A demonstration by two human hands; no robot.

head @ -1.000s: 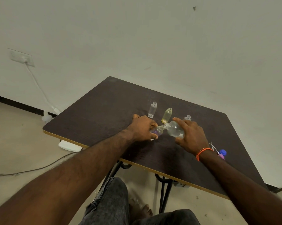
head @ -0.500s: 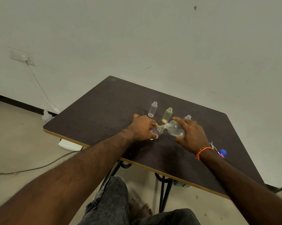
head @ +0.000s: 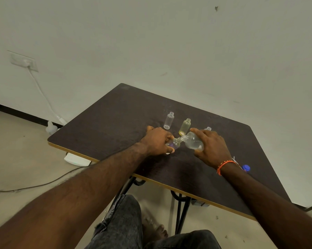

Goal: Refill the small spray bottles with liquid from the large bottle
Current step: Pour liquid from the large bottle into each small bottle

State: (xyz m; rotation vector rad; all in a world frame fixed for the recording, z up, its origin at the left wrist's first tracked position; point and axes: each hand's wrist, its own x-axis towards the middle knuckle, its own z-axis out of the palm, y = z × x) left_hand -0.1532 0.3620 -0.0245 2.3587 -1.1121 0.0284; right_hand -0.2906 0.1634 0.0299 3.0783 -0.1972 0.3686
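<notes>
The left hand (head: 157, 141) curls its fingers round a small bottle (head: 174, 143), tilted, near the desk's (head: 115, 119) middle. The right hand (head: 211, 147) grips the large bottle (head: 192, 141), tipped so its mouth meets the small one's. Three more small bottles stand behind: a clear one (head: 169, 120), a yellowish one (head: 184, 127), and one (head: 208, 128) mostly hidden.

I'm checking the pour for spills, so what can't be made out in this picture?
- Head view: fill level of the small bottle, mostly covered by the left hand.
- Third small bottle: only its neck shows behind the right hand.
- Any stream from the large bottle: too small to see.
- Blue cap: partly behind the wrist.
</notes>
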